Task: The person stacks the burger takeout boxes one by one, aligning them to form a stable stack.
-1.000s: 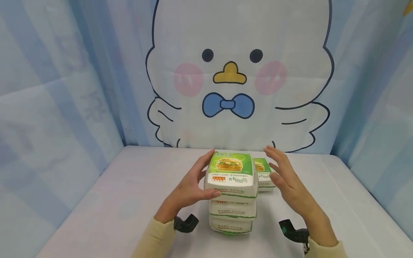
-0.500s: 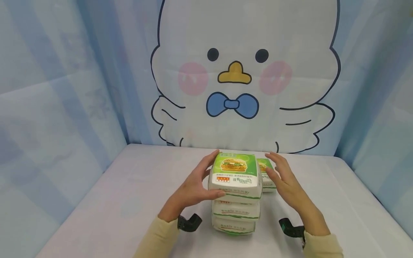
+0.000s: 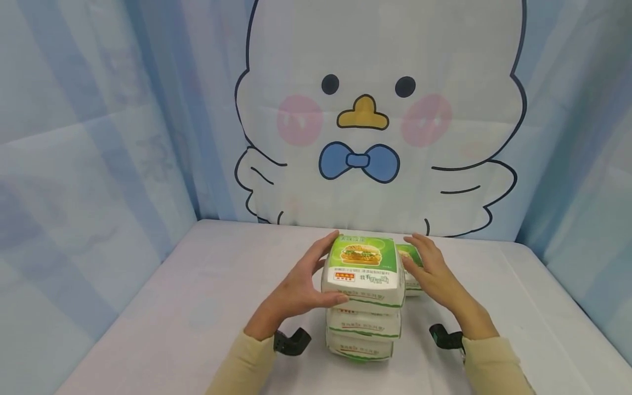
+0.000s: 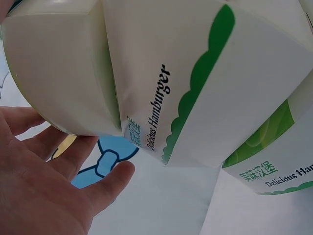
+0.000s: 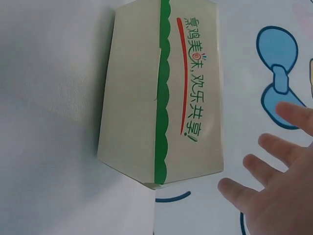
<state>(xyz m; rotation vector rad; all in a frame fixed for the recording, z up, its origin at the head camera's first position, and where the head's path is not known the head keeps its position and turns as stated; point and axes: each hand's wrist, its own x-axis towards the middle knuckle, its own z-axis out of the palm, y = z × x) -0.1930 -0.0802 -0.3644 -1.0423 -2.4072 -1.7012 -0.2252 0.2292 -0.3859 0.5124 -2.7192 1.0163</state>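
Observation:
Three white-and-green hamburger boxes are stacked on the table, the top box (image 3: 365, 269) over the middle box (image 3: 362, 323) and the bottom box (image 3: 359, 348). My left hand (image 3: 293, 291) holds the top box at its left, thumb on the front and fingers around the far side. In the left wrist view, "Delicious Hamburger" shows on a box side (image 4: 161, 98). A single hamburger box (image 3: 412, 284) stands behind the stack, partly hidden. Over its right side is my right hand (image 3: 436, 274), fingers spread. The right wrist view shows those fingers beside the single box (image 5: 146, 98), apart from it.
The table (image 3: 222, 263) has a pale cover. Behind it hangs a curtain (image 3: 365, 203) with a white cartoon bird in a blue bow tie. Blue-striped cloth (image 3: 89, 164) closes off both sides. A black wrist camera (image 3: 292, 341) sits below each hand.
My right hand has moved left and lower toward the single box, its thumb nearing the stack. My left hand keeps its hold on the top box. The head view has shifted slightly.

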